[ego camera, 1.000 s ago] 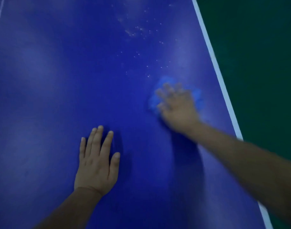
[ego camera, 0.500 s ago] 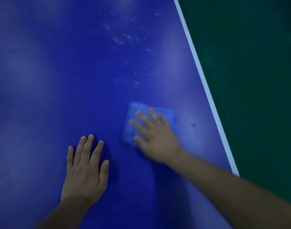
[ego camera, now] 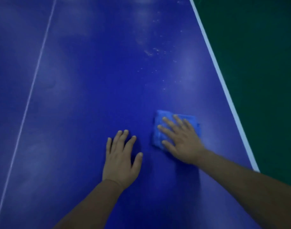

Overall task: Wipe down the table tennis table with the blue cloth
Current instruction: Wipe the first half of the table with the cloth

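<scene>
Under the right hand [ego camera: 182,142], its grip flat and unclenched, lies the blue cloth [ego camera: 156,136].

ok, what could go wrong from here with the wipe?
1. The white specks lie beyond the blue cloth, so short strokes could miss them.
2. The right hand only presses flat on the folded cloth, which may slip out or bunch.
3. The cloth is near the white side line, so an outward stroke could push it off the table.
</scene>
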Demonstrator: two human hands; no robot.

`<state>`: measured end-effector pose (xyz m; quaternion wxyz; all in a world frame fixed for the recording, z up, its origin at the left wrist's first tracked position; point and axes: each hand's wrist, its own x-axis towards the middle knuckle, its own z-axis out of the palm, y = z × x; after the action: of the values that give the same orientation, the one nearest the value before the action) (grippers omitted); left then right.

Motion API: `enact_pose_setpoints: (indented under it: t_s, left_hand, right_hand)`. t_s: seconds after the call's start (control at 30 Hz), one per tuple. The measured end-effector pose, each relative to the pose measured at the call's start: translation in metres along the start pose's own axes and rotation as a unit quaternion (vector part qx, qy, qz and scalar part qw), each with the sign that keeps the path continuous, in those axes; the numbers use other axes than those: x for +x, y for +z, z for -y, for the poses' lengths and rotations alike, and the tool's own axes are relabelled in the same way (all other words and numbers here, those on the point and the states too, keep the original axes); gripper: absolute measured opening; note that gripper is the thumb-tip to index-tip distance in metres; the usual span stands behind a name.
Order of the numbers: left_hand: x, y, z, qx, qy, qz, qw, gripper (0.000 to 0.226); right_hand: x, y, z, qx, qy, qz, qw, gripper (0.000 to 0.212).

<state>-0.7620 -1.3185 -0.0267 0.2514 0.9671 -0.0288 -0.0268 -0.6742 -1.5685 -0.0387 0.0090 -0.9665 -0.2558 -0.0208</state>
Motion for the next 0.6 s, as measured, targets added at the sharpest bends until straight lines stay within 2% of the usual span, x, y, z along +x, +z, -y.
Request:
enact_pose_setpoints:
  t_s: [0.03, 0.1, 0.13, 0.17, 0.2, 0.27, 0.33, 0.4, 0.47, 0.5, 0.53, 0.6]
  left_hand:
    - [0.001, -0.003, 0.001, -0.040, -0.008, -0.002, 0.999, 0.062]
    - [0.007, -0.014, 0.009, -0.087, -0.016, -0.021, 0.996, 0.060]
    - [0.013, -0.020, 0.019, -0.082, -0.012, -0.047, 0.995, 0.059]
    - [0.021, -0.028, 0.032, -0.061, -0.009, -0.073, 0.995, 0.057]
    - [0.033, -0.035, 0.047, -0.031, -0.007, -0.088, 0.996, 0.057]
    - [0.054, -0.045, 0.075, 0.036, 0.003, -0.087, 0.996, 0.060]
    - [0.065, -0.048, 0.092, 0.063, -0.004, -0.078, 0.995, 0.067]
    - [0.068, -0.045, 0.097, 0.064, -0.017, -0.086, 0.994, 0.069]
    - [0.069, -0.040, 0.098, 0.074, -0.004, -0.069, 0.995, 0.070]
    - [0.068, -0.039, 0.099, 0.080, -0.004, -0.057, 0.995, 0.069]
    - [0.069, -0.038, 0.100, 0.088, -0.008, -0.047, 0.995, 0.069]
    - [0.072, -0.038, 0.101, 0.104, -0.012, -0.023, 0.994, 0.069]
  right_hand:
    - [0.006, -0.001, -0.019, -0.020, 0.076, -0.013, 0.997, 0.056]
    - [0.010, -0.007, -0.047, -0.005, 0.280, 0.001, 0.960, 0.065]
    - [0.006, -0.010, -0.045, 0.011, 0.326, 0.003, 0.945, 0.066]
    - [0.001, -0.011, -0.030, 0.010, 0.317, -0.008, 0.948, 0.065]
    - [-0.005, -0.008, -0.004, 0.005, 0.267, -0.019, 0.964, 0.062]
    - [-0.013, -0.003, 0.066, 0.011, 0.086, -0.022, 0.996, 0.057]
    - [-0.006, -0.003, 0.124, 0.044, -0.093, 0.014, 0.995, 0.054]
    - [0.039, -0.001, 0.132, 0.066, -0.183, 0.030, 0.980, 0.054]
    - [0.105, 0.007, 0.109, 0.061, -0.185, 0.021, 0.981, 0.054]
    - [0.145, 0.012, 0.092, 0.057, -0.152, 0.010, 0.987, 0.055]
    - [0.188, 0.013, 0.073, 0.050, -0.094, 0.002, 0.994, 0.060]
    - [0.260, 0.003, 0.039, 0.044, 0.051, 0.043, 0.997, 0.074]
